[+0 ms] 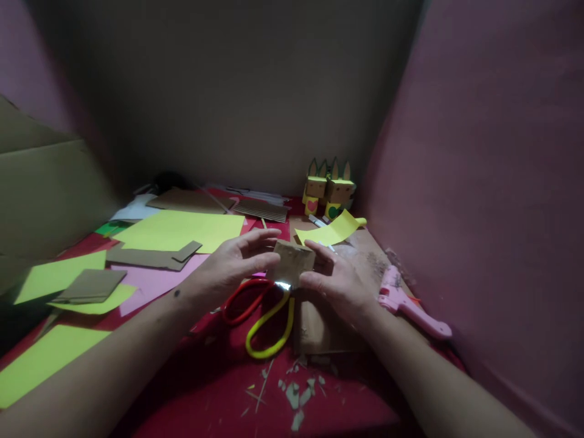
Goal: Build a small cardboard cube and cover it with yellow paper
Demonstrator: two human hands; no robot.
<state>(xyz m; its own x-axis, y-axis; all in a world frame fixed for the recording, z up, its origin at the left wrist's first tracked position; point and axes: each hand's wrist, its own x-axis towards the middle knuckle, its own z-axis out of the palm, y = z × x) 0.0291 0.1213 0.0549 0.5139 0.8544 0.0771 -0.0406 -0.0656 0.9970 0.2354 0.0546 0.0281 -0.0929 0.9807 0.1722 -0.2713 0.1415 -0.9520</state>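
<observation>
A small cardboard box point(292, 263) is held upright between my two hands. My left hand point(237, 258) is at its left side, the thumb against the edge and the fingers raised along the top corner. On the other side, my right hand point(337, 283) grips the right edge between thumb and fingers. Just below the box lie scissors point(270, 354) with one red and one yellow handle loop; their blades are mostly hidden under it. A flat cardboard sheet point(326, 331) lies beneath my right hand.
A pink glue gun point(413, 310) lies at the right by the wall. Two cardboard figures point(329, 191) stand at the back. Yellow paper point(182, 230) and cardboard pieces point(93, 285) cover the left. Paper scraps point(294, 395) litter the red tabletop point(182, 395) in front.
</observation>
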